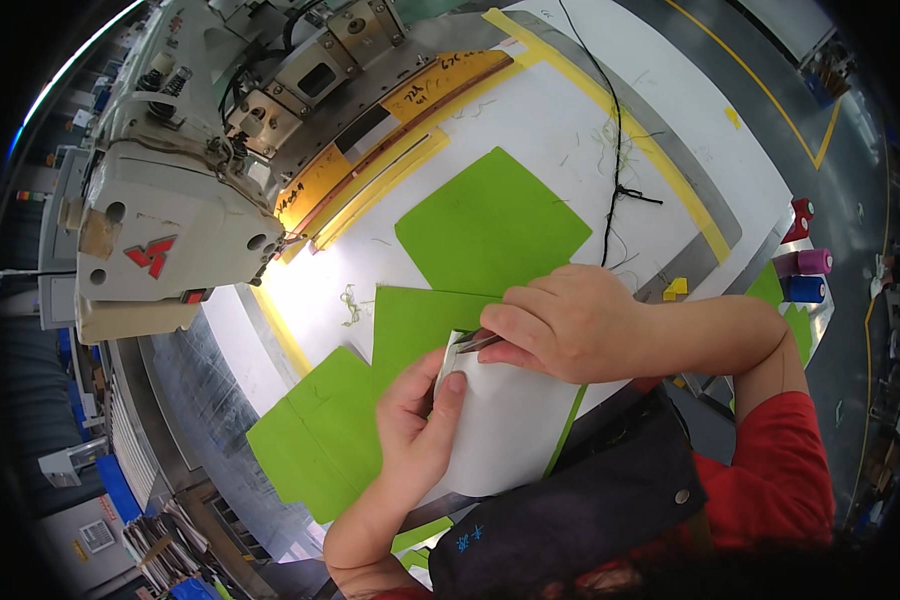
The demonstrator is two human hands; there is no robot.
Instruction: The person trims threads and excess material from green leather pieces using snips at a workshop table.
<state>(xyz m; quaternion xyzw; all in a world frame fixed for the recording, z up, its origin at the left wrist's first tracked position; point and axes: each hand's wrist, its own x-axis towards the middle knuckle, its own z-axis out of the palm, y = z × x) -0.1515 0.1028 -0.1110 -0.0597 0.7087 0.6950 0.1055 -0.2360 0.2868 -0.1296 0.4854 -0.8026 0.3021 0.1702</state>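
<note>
My left hand pinches the folded edge of a white-backed green fabric piece between thumb and fingers. Closed around small metal thread snips, my right hand holds their tips against that same edge, just above my left thumb. Whether the blades are apart I cannot make out. Beyond my hands, a green piece lies flat on the white work surface. Another green piece is partly behind my hands, and a creased green one lies to the left.
A sewing machine head stands at the left, its light on the table. Yellow tape borders the white surface. A black cord crosses it among loose threads. Thread spools stand at the right edge. Wooden and yellow guide strips lie at the back.
</note>
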